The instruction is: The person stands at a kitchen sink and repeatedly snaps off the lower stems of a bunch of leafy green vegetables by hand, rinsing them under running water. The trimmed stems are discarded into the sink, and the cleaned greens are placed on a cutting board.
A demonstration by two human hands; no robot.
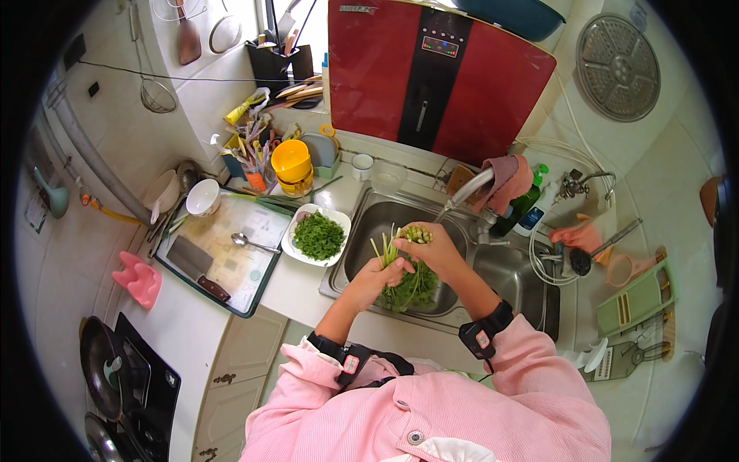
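Over the left basin of the steel double sink, my left hand and my right hand are close together. Both grip stems of leafy green herbs, whose leaves hang down into the basin. The stem ends stick up between the hands, and a bundle of cut ends shows above my right fingers. Above the basin reaches the metal faucet, with pink cloths draped over it. Left of the sink, a white square dish holds chopped greens.
A cutting board at the left bears a cleaver, a metal spoon and a white bowl. Yellow bowls stand behind. Bottles stand by the faucet, and a black-headed brush is at the right.
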